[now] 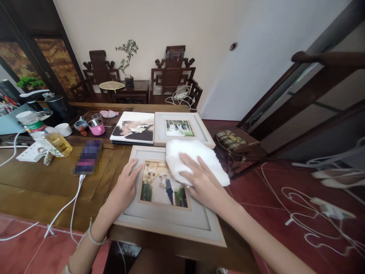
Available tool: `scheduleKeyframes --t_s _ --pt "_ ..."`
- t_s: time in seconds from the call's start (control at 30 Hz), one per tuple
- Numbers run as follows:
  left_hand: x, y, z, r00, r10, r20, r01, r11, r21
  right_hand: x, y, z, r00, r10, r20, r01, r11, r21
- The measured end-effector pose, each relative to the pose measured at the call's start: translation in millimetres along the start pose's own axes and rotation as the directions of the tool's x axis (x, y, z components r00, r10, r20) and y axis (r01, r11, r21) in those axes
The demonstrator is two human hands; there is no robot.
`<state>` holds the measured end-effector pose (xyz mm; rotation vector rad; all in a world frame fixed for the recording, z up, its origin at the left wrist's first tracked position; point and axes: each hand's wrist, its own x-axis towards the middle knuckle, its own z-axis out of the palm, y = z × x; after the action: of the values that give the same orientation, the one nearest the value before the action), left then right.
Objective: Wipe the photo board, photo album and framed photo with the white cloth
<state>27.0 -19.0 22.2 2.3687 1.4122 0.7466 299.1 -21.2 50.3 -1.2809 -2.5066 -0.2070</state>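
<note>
A large framed photo (171, 224) lies flat at the near edge of the wooden table (42, 182). My left hand (125, 186) rests on the frame's left side, fingers stretched out flat. My right hand (202, 180) presses a white cloth (194, 156) onto the frame's upper right part, fingers spread over it. Beyond it lie a second framed photo (182, 128) and an unframed photo print (134, 127).
On the table's left are a phone (88, 156) on a white cable, a bottle of yellow liquid (47, 137), a pink cup (97, 127) and a power strip (31, 152). A patterned bag (234, 141) sits to the right. Cables lie on the red floor (316, 213). Carved chairs (173, 78) stand behind.
</note>
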Motion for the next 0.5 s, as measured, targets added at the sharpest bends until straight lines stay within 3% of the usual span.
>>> scheduleKeyframes --t_s 0.13,0.27,0.37,0.5 --pt "1.5 0.5 1.1 1.000 -0.004 -0.011 0.004 1.000 0.005 5.6 12.5 7.2 0.997 0.082 0.015 -0.081 0.995 -0.052" --pt "2.4 4.1 0.8 0.998 -0.044 0.044 0.042 0.997 0.058 10.1 22.3 9.3 0.999 0.016 0.048 -0.011 0.996 -0.093" --pt "2.1 5.7 2.2 0.995 -0.062 0.082 0.052 0.991 0.126 3.5 13.2 8.2 0.997 -0.029 0.067 0.034 0.997 -0.075" --pt "3.9 5.9 4.5 0.994 -0.076 0.081 0.058 0.978 0.202 -27.7 -16.1 -1.8 0.996 -0.075 0.055 0.075 0.997 -0.006"
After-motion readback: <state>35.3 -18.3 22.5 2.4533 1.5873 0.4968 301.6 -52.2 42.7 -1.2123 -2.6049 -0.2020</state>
